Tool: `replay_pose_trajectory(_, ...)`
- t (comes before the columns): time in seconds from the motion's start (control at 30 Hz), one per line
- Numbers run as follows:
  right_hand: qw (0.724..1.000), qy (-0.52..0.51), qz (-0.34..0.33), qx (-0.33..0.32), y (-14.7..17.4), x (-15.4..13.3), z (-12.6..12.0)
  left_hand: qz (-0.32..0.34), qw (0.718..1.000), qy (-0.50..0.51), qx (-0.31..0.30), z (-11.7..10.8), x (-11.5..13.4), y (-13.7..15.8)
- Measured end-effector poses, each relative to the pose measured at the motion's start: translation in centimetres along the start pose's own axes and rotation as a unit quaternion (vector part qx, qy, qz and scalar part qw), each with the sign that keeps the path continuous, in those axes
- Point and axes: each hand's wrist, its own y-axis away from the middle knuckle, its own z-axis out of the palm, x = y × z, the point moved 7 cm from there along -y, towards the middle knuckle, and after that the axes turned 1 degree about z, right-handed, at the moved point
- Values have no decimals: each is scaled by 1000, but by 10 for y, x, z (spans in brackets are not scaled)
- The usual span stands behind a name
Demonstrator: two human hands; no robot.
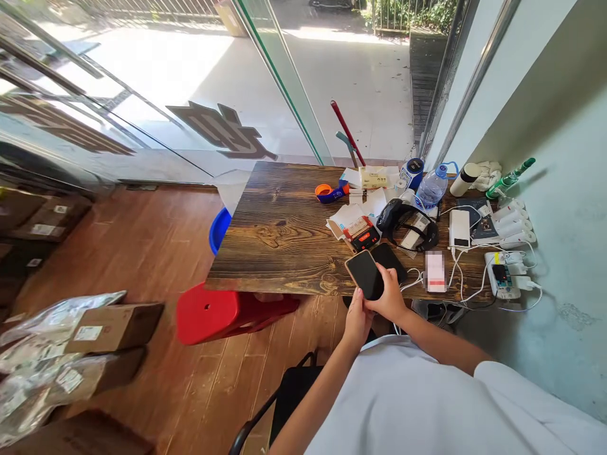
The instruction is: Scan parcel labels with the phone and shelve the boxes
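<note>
Both my hands hold a black smartphone (pixel 364 273) with a gold rim, just over the near edge of the dark wooden table (pixel 279 234). My left hand (pixel 356 321) grips it from below. My right hand (pixel 391 296) wraps its right side, thumb on the screen. A second black phone (pixel 391 258) lies flat on the table right behind it, touching or nearly touching the held one. A white charging cable (pixel 413 279) runs along the table edge beside my right hand.
The table's right half holds a small orange-black printer (pixel 361 235), a black scanner (pixel 406 222), a water bottle (pixel 432 187), a white power bank (pixel 459 229), a power strip (pixel 503 275) and papers. A red stool (pixel 222 312), a blue stool (pixel 219 229) and cardboard parcels (pixel 114 326) stand on the floor at left.
</note>
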Motion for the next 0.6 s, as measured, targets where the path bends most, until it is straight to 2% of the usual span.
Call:
replay_pose_trajectory(0.13,997,-60,-17,38,3,-4,-28,-34,994,65,-77,34,5,5)
replay_pose_trajectory(0.23,987,-154,-7,33,13,3,-40,-41,986,105,-119,48,13,9)
replay_pose_trajectory(0.37,976,-213,34,-24,35,14,-35,-1,986,138,-93,49,28,8)
replay_pose_trajectory(0.5,969,-227,37,-89,49,9,-25,21,984,171,-44,44,41,8)
replay_pose_trajectory(0.6,975,-200,22,-96,50,0,-25,22,985,158,-60,46,47,11)
